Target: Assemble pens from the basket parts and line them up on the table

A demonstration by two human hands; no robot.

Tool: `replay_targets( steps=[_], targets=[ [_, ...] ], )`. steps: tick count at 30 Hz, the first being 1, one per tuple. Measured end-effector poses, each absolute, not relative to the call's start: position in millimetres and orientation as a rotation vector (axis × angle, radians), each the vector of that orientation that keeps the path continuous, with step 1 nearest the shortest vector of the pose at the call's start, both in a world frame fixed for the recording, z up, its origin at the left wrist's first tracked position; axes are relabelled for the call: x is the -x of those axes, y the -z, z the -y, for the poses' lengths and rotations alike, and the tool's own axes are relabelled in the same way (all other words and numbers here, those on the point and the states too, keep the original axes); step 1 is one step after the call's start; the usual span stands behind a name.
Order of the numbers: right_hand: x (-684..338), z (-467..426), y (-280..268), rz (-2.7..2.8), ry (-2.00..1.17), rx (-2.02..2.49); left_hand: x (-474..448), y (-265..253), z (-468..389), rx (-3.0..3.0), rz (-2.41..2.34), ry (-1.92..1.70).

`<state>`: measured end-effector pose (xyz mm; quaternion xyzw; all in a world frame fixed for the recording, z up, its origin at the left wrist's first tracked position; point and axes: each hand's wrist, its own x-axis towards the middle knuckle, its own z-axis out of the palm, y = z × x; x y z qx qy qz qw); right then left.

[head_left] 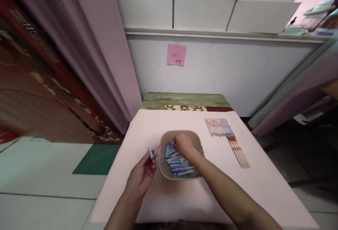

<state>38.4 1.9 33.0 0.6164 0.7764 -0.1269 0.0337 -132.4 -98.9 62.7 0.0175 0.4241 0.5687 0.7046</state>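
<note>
My left hand (144, 172) is just left of the beige plastic basket (161, 168), pinching a short-looking blue and white pen (150, 153) between thumb and fingers. Inside the basket lie several blue, white and lilac pens (181, 163), mostly side by side, with a few upright-pointing ones at the left. My right hand (184, 143) reaches over the basket's right rim to its back part. Its fingers curl down among the pens, and their tips are hidden, so what they grip cannot be made out.
On the pink-covered table (134, 131), a row of pens (218, 127) lies right of the basket, with brown and cream pens (238, 151) fanned below it. A pink note (176, 55) sticks to the wall behind. A red patterned door (52, 99) stands at left.
</note>
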Motion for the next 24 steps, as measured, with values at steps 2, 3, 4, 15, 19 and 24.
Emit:
replay_targets(
  steps=[2, 3, 4, 15, 19, 24],
  targets=[
    [-34, -2, -30, -2.349, 0.399, -1.923, 129, -64, 99, -0.034, -0.934, -1.259],
    [-33, -3, -29, -2.332, 0.404, -1.931, 127, -65, 99, -0.032, -0.935, -1.255],
    [-32, -3, -28, -2.317, 0.412, -1.936, 126, -66, 99, -0.032, -0.936, -1.25],
    [-30, -5, -24, -2.315, 0.522, -1.853, 116, -70, 102, -0.061, -0.964, -1.203],
    [-27, -3, -24, -2.358, 0.554, -1.871, 117, -70, 101, -0.06, -0.984, -1.215],
    [-52, 1, -43, -2.457, 0.564, -1.999, 125, -72, 100, -0.075, -0.978, -1.249]
  ],
)
